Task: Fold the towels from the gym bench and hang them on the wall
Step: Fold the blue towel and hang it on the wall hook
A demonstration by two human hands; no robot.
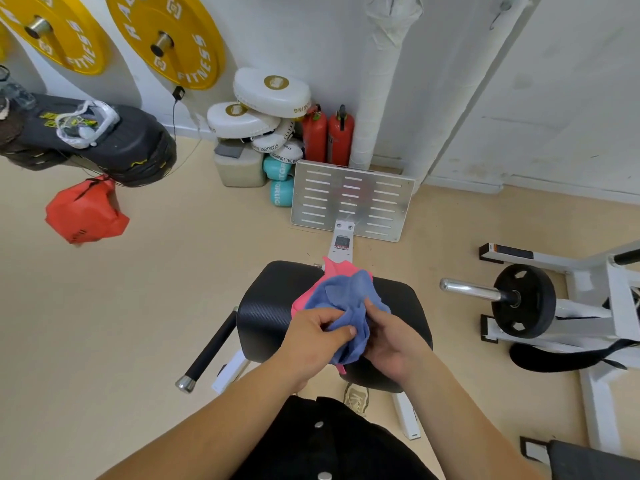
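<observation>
Blue towel (pixel 349 299), crumpled, bunched over pink towel (pixel 332 268) on black bench pad (pixel 270 299), towards the pad's far edge. Left hand (pixel 311 341) pinching a fold between thumb and fingers; right hand (pixel 394 341) curled into the cloth from the other side. Likely handling: light, soft, limp, no shape of its own, neither slippery nor fragile; apt to drag the pink one along if lifted in a lump. Best taken at two adjacent corners or along one hem, then shaken flat before folding. Legible writing: "FITNESS" on yellow weight plates (pixel 194 36) at the wall; "BOXING" on topmost white pad (pixel 272 91); "STARLIGHT" on a pad beneath. Lettering on teal gloves (pixel 280 181) only partly readable.
</observation>
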